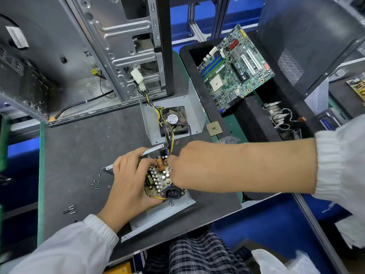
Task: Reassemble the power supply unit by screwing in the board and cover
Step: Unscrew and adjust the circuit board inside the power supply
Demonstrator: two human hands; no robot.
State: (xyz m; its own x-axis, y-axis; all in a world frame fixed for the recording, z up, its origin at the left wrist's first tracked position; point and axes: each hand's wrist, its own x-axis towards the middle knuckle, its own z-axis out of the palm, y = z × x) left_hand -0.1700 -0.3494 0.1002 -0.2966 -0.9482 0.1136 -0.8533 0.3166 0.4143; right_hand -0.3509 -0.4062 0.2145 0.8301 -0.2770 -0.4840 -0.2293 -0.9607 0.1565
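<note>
Dark grey work mat (79, 155) with green edging, filling the centre of the frame. Open desktop case (110, 56) in the upper left, cables trailing out of it. Black tray (246, 119) in the upper right, holding a green motherboard (235, 68) propped at a tilt.

Power supply board (160, 177) at frame centre, seated in its grey metal base (158, 214); copper coil, capacitors and black mains socket visible. Yellow and black wire bundle (169, 131) leading from the board up to the cover (173, 111), which lies just above with its fan (173, 120) facing up.

Left hand (130, 180) on the left side of the board, fingers curled over the board edge and the base wall, gripping. Right hand (189, 165) reaching in from the right, fingers bent down onto the board's right side; fingertips hidden, so grip cannot be confirmed.

Loose screws (95, 182) on the mat left of the base; a second group (70, 209) lower left. Square processor chip (214, 128) beside the tray edge.
</note>
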